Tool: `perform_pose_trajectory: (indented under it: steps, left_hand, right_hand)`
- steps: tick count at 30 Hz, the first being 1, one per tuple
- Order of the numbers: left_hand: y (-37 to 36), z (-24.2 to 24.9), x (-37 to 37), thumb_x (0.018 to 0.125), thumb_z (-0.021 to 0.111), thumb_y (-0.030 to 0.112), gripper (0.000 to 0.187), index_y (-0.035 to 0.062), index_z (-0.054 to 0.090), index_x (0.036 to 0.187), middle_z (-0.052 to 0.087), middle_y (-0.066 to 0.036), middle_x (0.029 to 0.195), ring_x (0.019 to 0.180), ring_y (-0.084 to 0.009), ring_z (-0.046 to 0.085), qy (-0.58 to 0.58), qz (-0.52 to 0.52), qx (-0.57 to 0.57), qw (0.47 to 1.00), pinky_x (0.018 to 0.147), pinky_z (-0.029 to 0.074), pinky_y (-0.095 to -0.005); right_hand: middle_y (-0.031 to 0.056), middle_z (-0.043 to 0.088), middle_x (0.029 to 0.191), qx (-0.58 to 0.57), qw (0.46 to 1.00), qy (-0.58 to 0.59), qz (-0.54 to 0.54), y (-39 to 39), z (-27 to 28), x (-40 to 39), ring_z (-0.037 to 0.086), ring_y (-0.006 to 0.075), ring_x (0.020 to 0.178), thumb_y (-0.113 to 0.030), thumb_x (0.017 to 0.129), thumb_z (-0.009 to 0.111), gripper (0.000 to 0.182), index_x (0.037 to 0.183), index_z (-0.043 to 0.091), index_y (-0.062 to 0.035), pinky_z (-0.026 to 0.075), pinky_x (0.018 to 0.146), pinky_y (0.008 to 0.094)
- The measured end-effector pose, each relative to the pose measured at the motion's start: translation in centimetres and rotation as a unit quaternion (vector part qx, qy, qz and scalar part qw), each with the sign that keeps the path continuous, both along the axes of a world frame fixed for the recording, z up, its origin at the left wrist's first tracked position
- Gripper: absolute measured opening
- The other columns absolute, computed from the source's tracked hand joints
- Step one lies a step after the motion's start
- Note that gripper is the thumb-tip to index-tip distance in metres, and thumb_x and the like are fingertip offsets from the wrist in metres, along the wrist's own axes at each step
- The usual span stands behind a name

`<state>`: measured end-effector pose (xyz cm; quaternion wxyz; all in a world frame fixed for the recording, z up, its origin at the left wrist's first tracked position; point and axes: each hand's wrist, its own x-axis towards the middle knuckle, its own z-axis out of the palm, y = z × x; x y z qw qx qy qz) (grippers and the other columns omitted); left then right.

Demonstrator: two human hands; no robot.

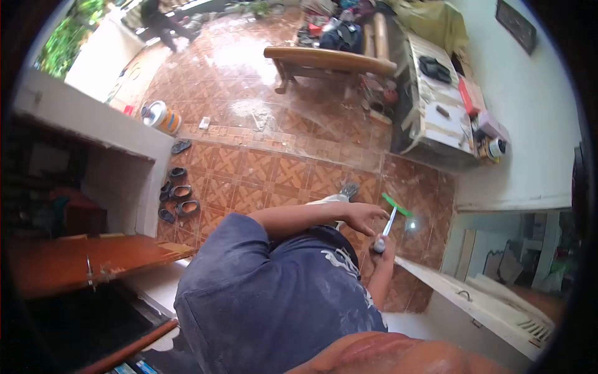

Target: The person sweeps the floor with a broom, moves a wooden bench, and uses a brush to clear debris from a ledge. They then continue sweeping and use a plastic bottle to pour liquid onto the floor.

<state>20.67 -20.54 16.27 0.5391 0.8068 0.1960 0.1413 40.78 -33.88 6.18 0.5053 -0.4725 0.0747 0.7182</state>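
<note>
My right hand (385, 248) is closed around the grey grip of a long-handled tool (390, 220). It has a pale, slim shaft and a narrow green crosspiece at its far end, much like a squeegee; its exact kind is unclear. The green head reaches out over the brown patterned floor tiles (324, 174). My left arm crosses in front of my dusty navy shirt, and my left hand (366, 218) is beside the shaft, fingers stretched out and apart. One of my feet (350, 190) shows beyond the left forearm.
Several dark shoes (180, 192) lie along the left wall, near a white bucket (164, 117). A wooden bench (330, 59) and a cluttered cabinet (439, 118) stand ahead. White door (461, 290) is at right, wooden door (93, 265) at left. A person (161, 25) is far off.
</note>
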Motion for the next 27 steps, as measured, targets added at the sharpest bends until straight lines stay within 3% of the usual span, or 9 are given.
perform_pose_trajectory:
  steps: [2, 3, 5, 7, 13, 16, 19, 22, 27]
  left_hand:
    - [0.4, -0.1, 4.2, 0.071, 0.067, 0.027, 0.061, 0.0063, 0.043, 0.124, 0.047, -0.018, 0.12, 0.112, -0.034, 0.044, -0.017, -0.091, 0.069, 0.993, 0.096, 0.035, -0.0406]
    - [1.4, -0.1, 6.2, 0.071, 0.067, 0.027, 0.061, 0.0057, 0.044, 0.123, 0.048, -0.019, 0.118, 0.11, -0.0356, 0.045, -0.028, -0.133, 0.091, 0.987, 0.095, 0.036, -0.0414]
    - [4.1, 1.3, 9.0, 0.072, 0.067, 0.027, 0.058, 0.0059, 0.045, 0.122, 0.047, -0.019, 0.118, 0.109, -0.036, 0.046, 0.091, -0.171, 0.022, 0.981, 0.093, 0.038, -0.0406]
    - [8.8, -2.8, 10.7, 0.075, 0.065, 0.024, 0.05, 0.007, 0.048, 0.119, 0.05, -0.018, 0.118, 0.109, -0.0345, 0.047, 0.066, -0.228, 0.03, 0.971, 0.093, 0.038, -0.0382]
    - [21.3, -2.4, 13.2, 0.079, 0.061, 0.017, 0.041, 0.0065, 0.052, 0.117, 0.057, -0.018, 0.11, 0.099, -0.0293, 0.057, 0.166, -0.13, 0.044, 0.977, 0.083, 0.045, -0.0361]
    - [26.3, -5.5, 14.2, 0.082, 0.058, 0.018, 0.038, 0.0051, 0.051, 0.118, 0.057, -0.019, 0.11, 0.1, -0.0284, 0.057, 0.183, -0.089, 0.031, 0.979, 0.083, 0.045, -0.0357]
    - [29.8, -7.7, 14.8, 0.082, 0.057, 0.018, 0.038, 0.0032, 0.051, 0.117, 0.058, -0.018, 0.109, 0.099, -0.0276, 0.057, 0.206, -0.044, 0.008, 0.978, 0.084, 0.045, -0.0353]
    - [30.4, -9.8, 14.5, 0.081, 0.057, 0.021, 0.037, 0.0033, 0.053, 0.114, 0.06, -0.019, 0.103, 0.094, -0.0286, 0.06, 0.252, 0.028, -0.002, 0.967, 0.079, 0.047, -0.035]
    - [27.3, -13.9, 9.2, 0.082, 0.056, 0.022, 0.034, 0.0015, 0.056, 0.109, 0.06, -0.02, 0.102, 0.096, -0.0301, 0.058, 0.362, 0.093, -0.004, 0.927, 0.081, 0.045, -0.0373]
  right_hand:
    - [0.004, 0.056, 0.077, 0.106, 0.994, -0.038, -0.001, 2.7, -4.9, 2.4, 0.057, 0.0168, 0.062, -0.02, 0.081, 0.05, 0.015, 0.092, 0.053, -0.0103, 0.05, 0.048, 0.0316]
    - [0.0049, 0.058, 0.08, -0.043, 0.994, -0.046, -0.086, 4.9, 2.5, 0.4, 0.058, 0.0194, 0.065, -0.027, 0.081, 0.051, 0.022, 0.096, 0.054, -0.0118, 0.052, 0.054, 0.0366]
    - [0.0057, 0.057, 0.072, 0.014, 0.995, -0.056, -0.082, 6.0, -0.6, 3.3, 0.056, 0.0176, 0.058, -0.025, 0.081, 0.053, 0.019, 0.091, 0.055, -0.0092, 0.048, 0.049, 0.0327]
    - [0.0055, 0.056, 0.069, -0.001, 0.99, -0.102, -0.098, 6.6, -2.1, 6.6, 0.053, 0.0145, 0.051, -0.016, 0.079, 0.054, 0.014, 0.09, 0.054, -0.0077, 0.045, 0.045, 0.0284]
    - [0.0066, 0.055, 0.071, -0.167, 0.935, -0.31, -0.038, 3.4, -0.9, 9.3, 0.052, 0.0137, 0.048, -0.005, 0.072, 0.058, 0.024, 0.094, 0.049, -0.0028, 0.044, 0.041, 0.0288]
    - [0.0098, 0.055, 0.072, -0.225, 0.799, -0.557, 0.039, 1.8, -4.0, 11.9, 0.055, 0.0175, 0.048, -0.003, 0.071, 0.055, 0.036, 0.106, 0.047, -0.0021, 0.045, 0.044, 0.0334]
    - [0.0117, 0.055, 0.073, -0.25, 0.765, -0.586, 0.088, 2.6, -5.2, 16.7, 0.056, 0.0186, 0.049, -0.003, 0.07, 0.053, 0.039, 0.109, 0.046, -0.0023, 0.046, 0.045, 0.0342]
    - [0.0236, 0.058, 0.099, -0.266, 0.729, -0.614, 0.146, 6.3, -5.9, 24.0, 0.057, 0.0378, 0.095, -0.011, 0.072, 0.054, 0.041, 0.111, 0.049, -0.0044, 0.046, 0.081, 0.044]
    - [0.0243, 0.057, 0.106, -0.289, 0.69, -0.599, 0.286, 12.3, -11.0, 33.9, 0.054, 0.0382, 0.1, -0.015, 0.073, 0.052, 0.04, 0.111, 0.05, -0.0016, 0.045, 0.084, 0.0434]
